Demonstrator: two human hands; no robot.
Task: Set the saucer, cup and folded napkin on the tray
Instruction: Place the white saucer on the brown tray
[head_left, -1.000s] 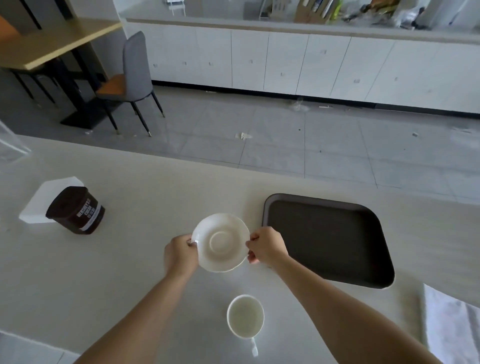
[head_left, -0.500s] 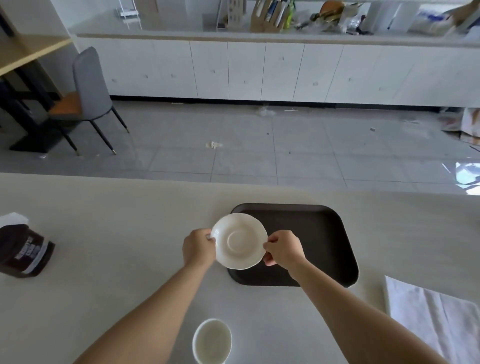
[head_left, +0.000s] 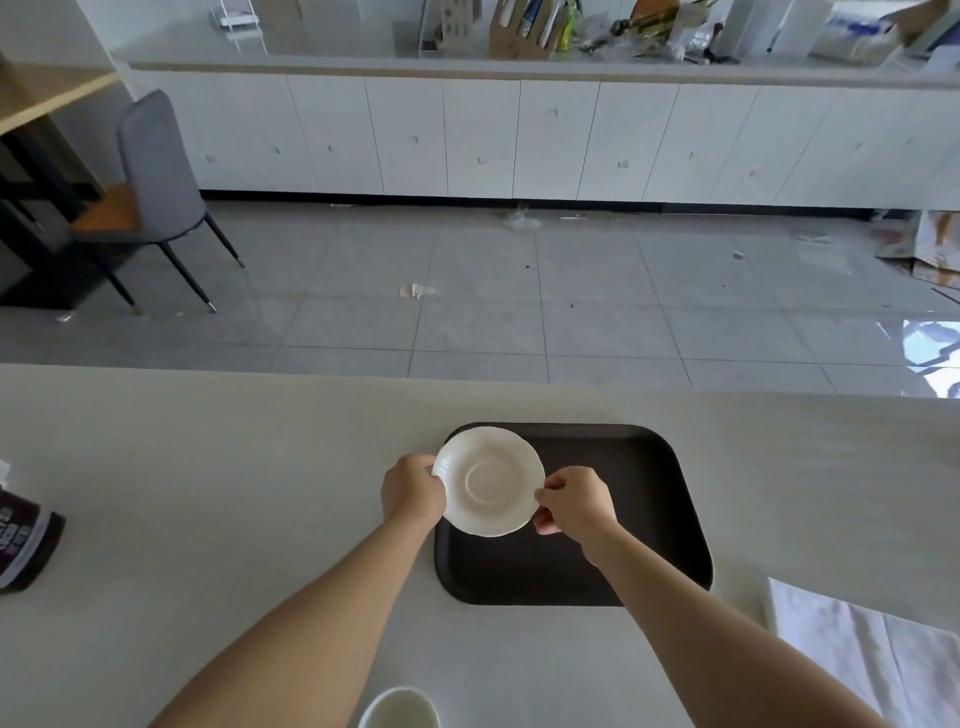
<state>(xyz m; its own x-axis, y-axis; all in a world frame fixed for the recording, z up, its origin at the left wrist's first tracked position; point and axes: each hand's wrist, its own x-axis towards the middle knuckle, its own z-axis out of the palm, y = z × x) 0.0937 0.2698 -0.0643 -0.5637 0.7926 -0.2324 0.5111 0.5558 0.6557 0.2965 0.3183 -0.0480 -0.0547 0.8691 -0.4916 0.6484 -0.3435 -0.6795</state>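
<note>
A white saucer (head_left: 488, 480) hangs over the far left part of the dark tray (head_left: 634, 519), held by its rim on both sides. My left hand (head_left: 412, 490) grips its left edge and my right hand (head_left: 574, 500) pinches its right edge. The white cup (head_left: 399, 709) stands on the counter at the bottom edge of the view, only its rim showing. A white folded napkin (head_left: 862, 654) lies on the counter to the right of the tray, partly cut off by the frame.
A dark jar with a label (head_left: 23, 540) sits at the counter's left edge. The pale counter (head_left: 208, 493) spreads around the tray. Beyond it are a tiled floor, a grey chair (head_left: 156, 192) and white cabinets (head_left: 519, 140).
Both hands have carried the saucer to the right, from over the bare counter to above the tray's left part. The view has shifted right, pushing the jar and cup toward the edges.
</note>
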